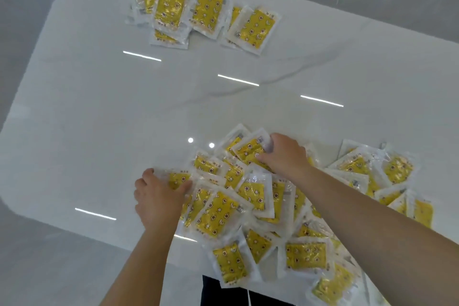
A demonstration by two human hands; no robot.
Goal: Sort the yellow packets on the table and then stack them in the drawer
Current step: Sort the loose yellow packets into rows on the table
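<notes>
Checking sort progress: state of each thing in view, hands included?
left hand, grips left packet at near pile's left edge
right hand, grips right packet atop near pile
near pile, jumbled, overlapping
far group, loose overlapping row, apart from both hands
table, bears both groups

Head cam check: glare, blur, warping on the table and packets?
Head view: light streaks and two round spots glare off the glossy table; wrappers of the far packets shine, dulling print; wide-angle skews the table's outline; whole frame soft, near pile no sharper; shadows faint.
</notes>
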